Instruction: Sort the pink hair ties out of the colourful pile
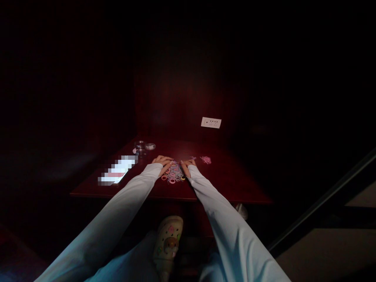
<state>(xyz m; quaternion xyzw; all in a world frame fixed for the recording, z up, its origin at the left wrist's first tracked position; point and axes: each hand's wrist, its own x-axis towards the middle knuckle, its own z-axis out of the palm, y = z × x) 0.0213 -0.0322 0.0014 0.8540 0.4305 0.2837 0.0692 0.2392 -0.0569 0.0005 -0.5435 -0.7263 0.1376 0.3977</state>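
A loose pile of small coloured bands and rings point(173, 174) lies on the dark red table point(229, 184) between my two hands. At the pile's upper left edge is my left hand point(163, 160), its fingers bent toward the middle. My right hand point(186, 165) touches the pile's right side. Both hands' fingertips are too small and dim to show whether they pinch anything. Beyond my right hand lie a few purplish bands point(193, 158), and farther right sits a small heap of pink bands point(206, 159).
A clear jar point(140, 148) and a round clear lid point(150, 146) stand at the back left. A lit phone point(119, 171), partly pixelated, lies at the left. A white socket plate point(211, 122) is on the wall. Below the table edge shows a beige clog point(169, 239).
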